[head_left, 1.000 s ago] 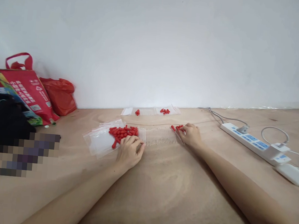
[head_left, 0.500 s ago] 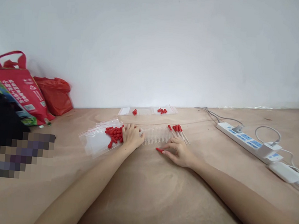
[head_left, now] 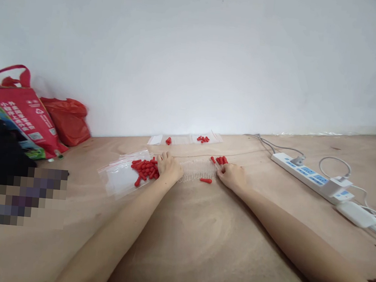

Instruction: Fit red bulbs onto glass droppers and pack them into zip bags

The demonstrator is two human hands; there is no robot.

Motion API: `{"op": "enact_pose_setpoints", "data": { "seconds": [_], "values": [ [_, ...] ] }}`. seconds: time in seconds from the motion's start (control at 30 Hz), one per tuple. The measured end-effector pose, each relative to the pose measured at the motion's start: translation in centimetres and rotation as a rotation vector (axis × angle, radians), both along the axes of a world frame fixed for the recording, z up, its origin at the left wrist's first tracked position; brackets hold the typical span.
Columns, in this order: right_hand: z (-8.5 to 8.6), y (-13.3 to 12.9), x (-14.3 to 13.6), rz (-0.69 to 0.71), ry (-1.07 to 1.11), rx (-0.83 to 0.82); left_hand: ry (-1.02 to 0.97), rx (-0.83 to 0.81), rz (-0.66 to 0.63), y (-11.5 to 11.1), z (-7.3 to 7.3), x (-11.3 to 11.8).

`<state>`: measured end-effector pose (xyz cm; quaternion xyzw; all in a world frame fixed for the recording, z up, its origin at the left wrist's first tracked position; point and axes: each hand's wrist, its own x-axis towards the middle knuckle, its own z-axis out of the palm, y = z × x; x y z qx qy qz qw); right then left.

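My left hand (head_left: 170, 167) rests at the left end of a row of thin clear tubes (head_left: 195, 171), fingers bent and partly hidden; what it holds, if anything, cannot be made out. Beside it, a pile of red rubber bulbs (head_left: 144, 169) lies partly on clear zip bags (head_left: 119, 179). My right hand (head_left: 231, 175) is at the row's right end, thumb and fingers pinched together on something I cannot make out. Just behind it are several red-capped tubes (head_left: 222, 160). One loose red bulb (head_left: 206, 180) lies in front of the row, between my hands.
Near the wall lie more tubes and bags with red bulbs (head_left: 203, 139). A white power strip (head_left: 310, 176) with plugs and cables is on the right. A red printed bag (head_left: 25, 118), a red plastic bag (head_left: 66, 121) and black cloth (head_left: 0, 157) stand at left.
My right hand has let go of the red bulb, which now lies on the table, and has moved to the right end of the tubes. My left hand has shifted slightly.
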<state>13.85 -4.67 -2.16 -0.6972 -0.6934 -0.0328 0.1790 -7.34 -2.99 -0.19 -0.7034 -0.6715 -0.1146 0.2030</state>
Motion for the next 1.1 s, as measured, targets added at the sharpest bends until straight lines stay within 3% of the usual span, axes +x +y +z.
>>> {"op": "enact_pose_setpoints", "data": {
  "seconds": [0.37,0.63,0.73,0.83,0.9,1.1],
  "values": [
    [-0.2,0.2,-0.2,0.008,0.026,0.032,-0.046,-0.019,0.006,0.4,-0.4,0.4],
    [-0.7,-1.1,-1.5,0.463,0.151,0.139,-0.074,0.006,-0.104,-1.1,0.3,0.4],
    [-0.9,-1.3,-1.7,0.515,0.144,0.146,-0.08,0.016,-0.226,-2.9,0.5,-0.6],
    [-1.1,-1.4,-1.9,0.558,0.181,0.192,-0.107,0.045,-0.539,-4.8,-0.2,-2.6],
    [-1.2,-1.6,-2.1,0.602,0.245,0.22,-0.124,0.104,-0.675,-5.7,-1.0,-3.8],
    [-1.5,-3.2,-3.6,0.791,0.45,0.236,-0.189,0.165,-0.764,-6.5,-2.3,-4.8]
  ]
}}
